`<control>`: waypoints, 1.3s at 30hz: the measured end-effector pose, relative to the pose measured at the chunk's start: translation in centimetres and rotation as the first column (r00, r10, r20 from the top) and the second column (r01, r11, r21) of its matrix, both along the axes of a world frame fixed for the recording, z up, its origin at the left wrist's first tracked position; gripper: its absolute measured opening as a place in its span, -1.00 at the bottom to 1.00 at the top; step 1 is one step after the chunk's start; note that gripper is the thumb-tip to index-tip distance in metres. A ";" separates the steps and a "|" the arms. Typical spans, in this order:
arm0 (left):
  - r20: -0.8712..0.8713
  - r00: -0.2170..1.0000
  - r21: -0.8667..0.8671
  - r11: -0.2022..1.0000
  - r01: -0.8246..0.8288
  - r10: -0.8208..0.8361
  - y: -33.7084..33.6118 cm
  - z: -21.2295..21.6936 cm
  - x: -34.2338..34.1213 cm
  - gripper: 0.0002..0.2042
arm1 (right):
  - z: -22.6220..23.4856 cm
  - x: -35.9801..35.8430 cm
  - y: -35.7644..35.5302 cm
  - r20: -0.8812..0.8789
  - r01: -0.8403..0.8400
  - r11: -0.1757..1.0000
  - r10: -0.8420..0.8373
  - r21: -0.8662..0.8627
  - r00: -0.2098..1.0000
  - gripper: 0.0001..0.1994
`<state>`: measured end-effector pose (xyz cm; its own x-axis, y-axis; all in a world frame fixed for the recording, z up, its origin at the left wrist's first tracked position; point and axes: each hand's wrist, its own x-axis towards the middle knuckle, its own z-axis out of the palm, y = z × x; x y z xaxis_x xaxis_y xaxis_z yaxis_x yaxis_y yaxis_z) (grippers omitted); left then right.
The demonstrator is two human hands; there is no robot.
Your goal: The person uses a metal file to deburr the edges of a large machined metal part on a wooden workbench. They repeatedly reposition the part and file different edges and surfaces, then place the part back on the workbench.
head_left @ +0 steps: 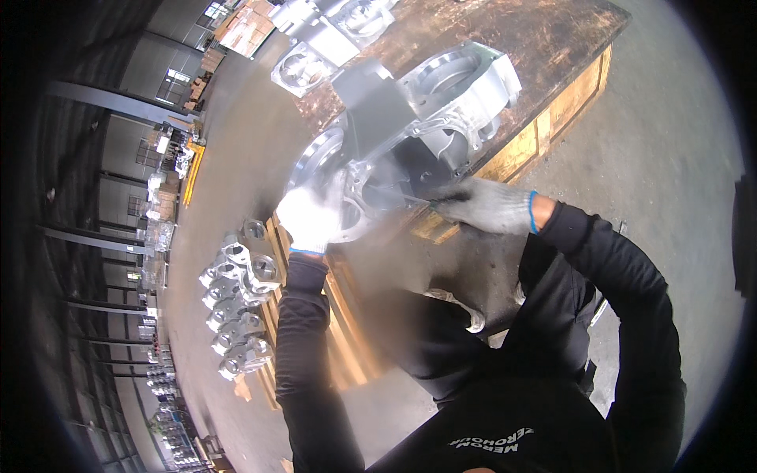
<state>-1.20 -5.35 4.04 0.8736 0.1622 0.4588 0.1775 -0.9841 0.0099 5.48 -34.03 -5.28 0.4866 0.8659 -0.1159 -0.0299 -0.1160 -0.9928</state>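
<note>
A large silver metal casting (394,146) with round bores and a flat upper face lies at the near edge of the worktable. At its near left part, my left hand (309,219) in a white glove rests against the casting's rim; glare washes out its fingers. My right hand (487,206), in a grey-white glove with a blue cuff, is at the casting's near side. Its fingers are closed around a thin, slender tool (412,199) that points left toward the casting's opening. The tool's exact kind is blurred.
More silver castings (335,35) sit farther back on the brown-topped wooden table (552,47). Several smaller castings (236,292) stand low at the left, beside wooden slats (343,331). A curved metal piece (461,307) is near my legs. Yellow bars (194,169) lie far left.
</note>
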 end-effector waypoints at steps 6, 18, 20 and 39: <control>0.060 0.994 -0.105 0.990 0.098 -0.092 -0.1 -0.2 -0.1 -0.54 | 1.8 -0.2 -0.4 0.192 0.007 0.999 -0.014 0.036 0.981 -0.45; 0.114 0.978 -0.226 0.954 0.195 -0.173 0.9 -0.9 0.0 -0.65 | -3.7 -6.5 5.7 -0.470 0.437 0.758 -0.196 0.485 0.861 -0.57; 0.087 0.989 -0.246 0.959 0.139 -0.121 0.8 -0.9 -0.2 -0.63 | -5.4 -7.0 8.4 -0.640 0.410 0.837 -0.096 0.363 0.762 -0.56; 0.107 0.987 -0.435 0.887 0.155 -0.120 0.3 -1.3 -0.3 -0.60 | -3.8 -6.0 9.3 -0.352 0.547 0.683 -0.421 0.484 0.836 -0.73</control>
